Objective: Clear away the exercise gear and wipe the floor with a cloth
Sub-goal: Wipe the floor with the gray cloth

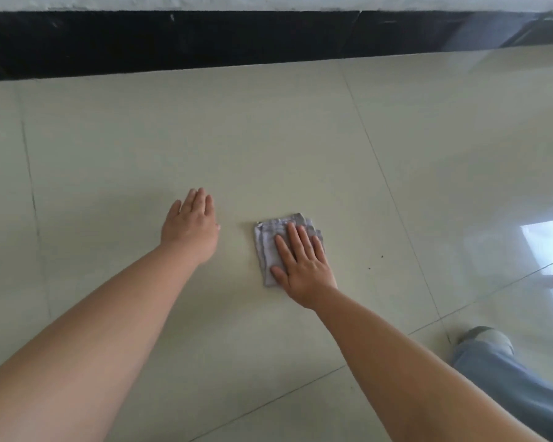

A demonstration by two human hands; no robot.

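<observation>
A folded pale grey cloth (270,240) lies flat on the glossy beige tiled floor (205,138). My right hand (302,266) presses down on the cloth with straight, spread fingers and covers its right half. My left hand (190,226) is to the left of the cloth, apart from it, fingers straight and together, palm down just over or on the bare tile. No exercise gear is in view.
A black skirting band (205,39) runs along the wall at the far edge of the floor. My leg in blue jeans and a grey shoe (489,338) is at the lower right. Small dark specks (381,257) dot the tile right of the cloth.
</observation>
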